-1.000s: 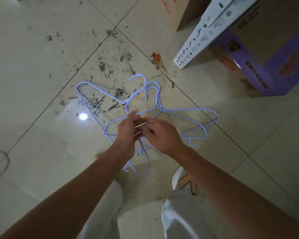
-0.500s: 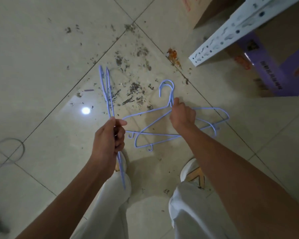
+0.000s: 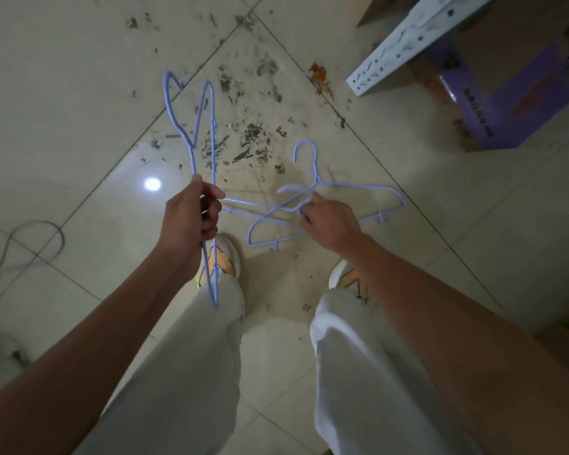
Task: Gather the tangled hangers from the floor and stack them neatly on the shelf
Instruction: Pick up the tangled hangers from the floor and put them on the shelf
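My left hand (image 3: 191,221) is closed around a thin lilac wire hanger (image 3: 211,126), held edge-on and upright above the floor, its hook end pointing away from me. My right hand (image 3: 330,221) pinches the neck of a second lilac hanger (image 3: 270,215) and lifts it off the tiles. A third lilac hanger (image 3: 368,187) lies flat on the floor just beyond, its hook (image 3: 304,151) pointing away; the two overlap near my right fingers. The white perforated shelf post (image 3: 404,37) stands at the upper right.
The tiled floor (image 3: 79,77) carries dark grime smears ahead of me and an orange stain (image 3: 319,77). A purple-and-brown cardboard box (image 3: 493,110) sits beside the shelf post. A grey cable (image 3: 30,238) loops on the left. My shoes (image 3: 225,261) and pale trousers fill the bottom.
The tangle came apart: my left hand pulled one hanger up and left, turning it edge-on. My right hand shifted from the bundle to the neck of another hanger and raised it.
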